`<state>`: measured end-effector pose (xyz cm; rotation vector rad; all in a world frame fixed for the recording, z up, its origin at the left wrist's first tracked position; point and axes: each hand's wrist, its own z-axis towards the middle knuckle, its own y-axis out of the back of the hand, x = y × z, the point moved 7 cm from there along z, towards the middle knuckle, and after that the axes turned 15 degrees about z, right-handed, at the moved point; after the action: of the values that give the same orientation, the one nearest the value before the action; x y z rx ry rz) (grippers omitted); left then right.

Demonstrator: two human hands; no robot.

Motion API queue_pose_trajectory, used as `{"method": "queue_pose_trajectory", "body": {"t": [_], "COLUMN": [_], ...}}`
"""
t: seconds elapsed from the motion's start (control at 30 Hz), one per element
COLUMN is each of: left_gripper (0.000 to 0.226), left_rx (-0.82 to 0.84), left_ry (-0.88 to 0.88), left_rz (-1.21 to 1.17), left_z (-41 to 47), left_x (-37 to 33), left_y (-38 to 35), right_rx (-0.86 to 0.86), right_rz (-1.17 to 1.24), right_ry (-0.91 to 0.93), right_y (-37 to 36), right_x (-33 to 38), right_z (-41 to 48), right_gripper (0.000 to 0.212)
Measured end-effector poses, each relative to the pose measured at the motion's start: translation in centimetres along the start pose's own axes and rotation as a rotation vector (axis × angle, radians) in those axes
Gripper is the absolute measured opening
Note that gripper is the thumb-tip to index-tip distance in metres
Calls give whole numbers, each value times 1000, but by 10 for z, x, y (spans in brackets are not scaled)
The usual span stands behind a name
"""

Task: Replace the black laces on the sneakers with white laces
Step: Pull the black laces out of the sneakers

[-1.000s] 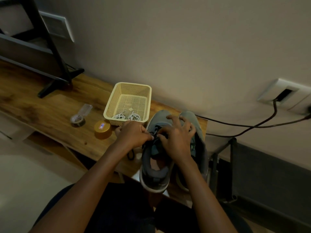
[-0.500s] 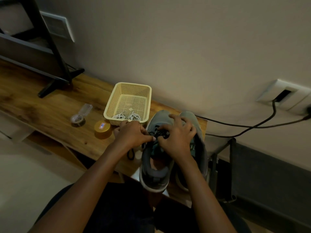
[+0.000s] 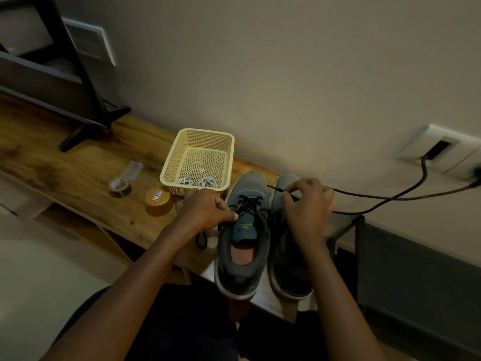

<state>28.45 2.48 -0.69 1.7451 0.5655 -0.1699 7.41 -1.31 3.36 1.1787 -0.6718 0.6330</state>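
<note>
The black lace crosses the front of the gray sneaker on the table. My right hand pinches one end of it. My left hand pinches it by the shoe's side. The white laces lie in the basket nearby.

Not much we can actually read here. The round yellow tin just left of the basket wears a red-bordered white sticker with blue characters, too small for us to make out. Right of the basket, the left sneaker has a yellow-green logo and word on its tongue (too blurry, sorry).
</note>
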Motion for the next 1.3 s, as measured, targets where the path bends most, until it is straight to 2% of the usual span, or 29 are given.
{"method": "queue_pose_trajectory", "body": {"t": [0.17,0.27,0.37,0.5,0.67,0.9,1.07,1.2,1.3], "left_gripper": [22,30,35,26,23,17,5,8,7], "left_rx": [-36,-116,-143,-197,-217,-244,-333,-379,-360], "left_ry": [-60,-119,-160,-175,-153,-162,-61,87,28], "left_rz": [-39,86,232,278,326,297,100,-162,-122], "left_z": [1,-2,-4,-3,0,2,1,6,6], "left_x": [-15,-35,-56,-65,-60,-60,-53,-37,-38], "left_y": [-2,-2,-8,-17,-21,-25,-17,-1,-1], "right_rx": [-15,34,122,297,429,342,283,260,274], "right_rz": [26,-11,-85,-206,-266,-213,-181,-164,-151], "right_ry": [-50,-82,-32,121,115,90,35,16,15], "right_y": [-1,-5,-9,-22,-30,-28,-22,-19,-17], "right_x": [-1,-2,5,17,10,9,8,8,10], "right_z": [0,-3,-6,-15,-21,-21,-20,-23,-23], "right_gripper": [11,26,24,23,34,26,22,28,33]}}
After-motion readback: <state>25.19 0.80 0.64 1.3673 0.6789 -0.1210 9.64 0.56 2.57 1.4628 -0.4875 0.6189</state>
